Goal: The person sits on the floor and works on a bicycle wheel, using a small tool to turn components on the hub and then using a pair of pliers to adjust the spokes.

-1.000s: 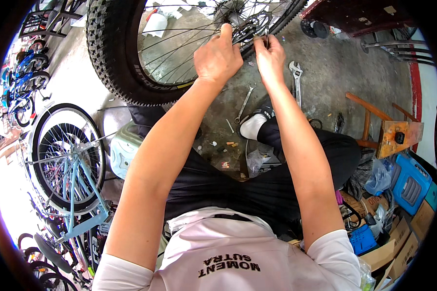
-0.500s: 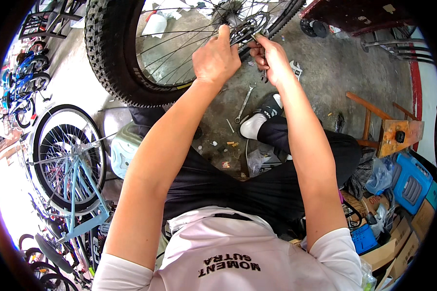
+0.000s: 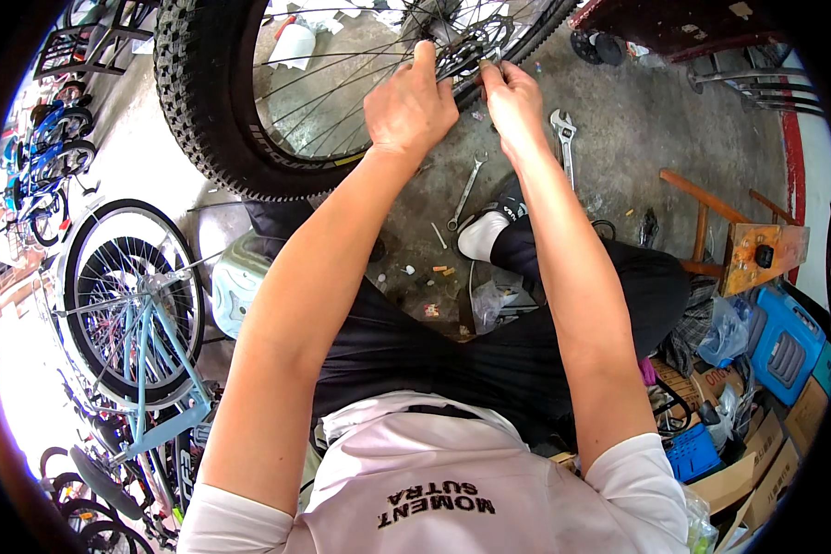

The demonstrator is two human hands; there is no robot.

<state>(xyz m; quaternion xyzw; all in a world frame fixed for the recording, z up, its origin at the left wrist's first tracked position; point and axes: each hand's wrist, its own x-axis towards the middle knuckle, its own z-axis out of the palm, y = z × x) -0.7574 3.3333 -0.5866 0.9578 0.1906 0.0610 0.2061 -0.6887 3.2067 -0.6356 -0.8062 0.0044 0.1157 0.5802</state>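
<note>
A large bicycle wheel [image 3: 208,120] with a thick knobby black tyre tilts across the top of the view. Over its spokes, near the brake disc [image 3: 475,54], is my left hand [image 3: 406,106]. Its thumb points up and its fingers are curled; what they grip is hidden. My right hand [image 3: 515,97] is just right of it, thumb and fingers pinched together at the disc's near edge. Whatever small thing is in the pinch cannot be made out. On the floor right of that wrist lies an adjustable wrench [image 3: 564,138]; a combination wrench [image 3: 465,196] lies below the hands.
A light blue bicycle [image 3: 148,342] and others stand at left. A wooden stool [image 3: 743,254], a blue plastic case [image 3: 785,346] and cardboard boxes [image 3: 748,462] are at right. A white bottle [image 3: 295,43] lies beyond the spokes. Small scraps [image 3: 441,270] litter the floor.
My right hand has turned and shifted slightly up, its fingers closer together, uncovering more of the adjustable wrench. The wheel has moved a little left. My left hand stays nearly in place.
</note>
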